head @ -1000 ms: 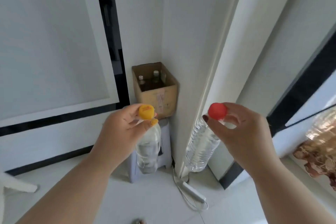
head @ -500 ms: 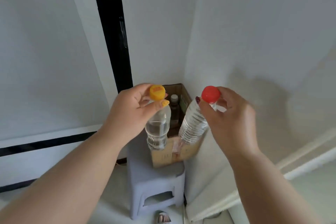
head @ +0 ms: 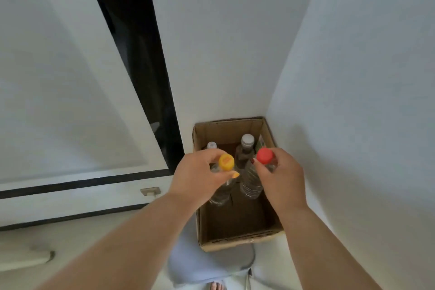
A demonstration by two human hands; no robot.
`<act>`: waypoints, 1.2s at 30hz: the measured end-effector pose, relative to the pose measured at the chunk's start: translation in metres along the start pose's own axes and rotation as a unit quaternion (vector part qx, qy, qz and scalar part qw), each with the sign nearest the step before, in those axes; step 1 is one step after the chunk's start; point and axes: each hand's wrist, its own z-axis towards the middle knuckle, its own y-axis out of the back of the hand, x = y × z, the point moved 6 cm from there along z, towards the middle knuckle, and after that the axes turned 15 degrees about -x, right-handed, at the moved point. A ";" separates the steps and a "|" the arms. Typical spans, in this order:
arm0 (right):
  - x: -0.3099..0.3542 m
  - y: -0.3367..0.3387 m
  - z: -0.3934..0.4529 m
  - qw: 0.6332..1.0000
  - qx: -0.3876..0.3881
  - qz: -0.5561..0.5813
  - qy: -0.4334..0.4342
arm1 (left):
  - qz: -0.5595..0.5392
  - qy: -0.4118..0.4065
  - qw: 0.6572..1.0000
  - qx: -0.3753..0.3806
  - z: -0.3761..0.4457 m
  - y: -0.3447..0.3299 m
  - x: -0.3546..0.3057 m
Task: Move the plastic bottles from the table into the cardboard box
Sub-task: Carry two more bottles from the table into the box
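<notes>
Head view: left hand (head: 197, 172), right hand (head: 280, 174) pinching bottle necks by caps, hung upright over box (head: 235, 243) for drop-in.

This looks like a room corner in a home. Plain white walls (head: 235, 42) meet at a corner, and an open cardboard box (head: 237, 241) sits tucked into it on a pale plastic stool (head: 195, 263). Left of the box runs a white-framed sliding door (head: 70, 101) with a dark vertical gap, its lower rail trimmed in black. The floor (head: 77, 231) below the box is light and smooth. A bare foot (head: 216, 286) shows below the stool, at the bottom edge.
</notes>
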 end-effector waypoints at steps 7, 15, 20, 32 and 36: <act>-0.043 -0.049 0.012 0.995 0.052 -0.069 -0.053 | 0.179 -0.006 0.981 0.078 0.024 -0.059 0.038; -0.063 -0.071 0.008 0.989 0.077 -0.101 -0.076 | 0.295 -0.079 0.948 0.094 0.034 -0.084 0.056; -0.070 -0.075 0.003 0.987 0.084 -0.113 -0.075 | 0.313 -0.079 0.941 0.097 0.040 -0.088 0.058; -0.079 -0.080 0.002 0.985 0.083 -0.134 -0.072 | 0.359 -0.139 0.915 0.117 0.029 -0.087 0.058; -0.080 -0.080 0.001 0.985 0.083 -0.133 -0.074 | 0.361 -0.136 0.916 0.111 0.027 -0.087 0.058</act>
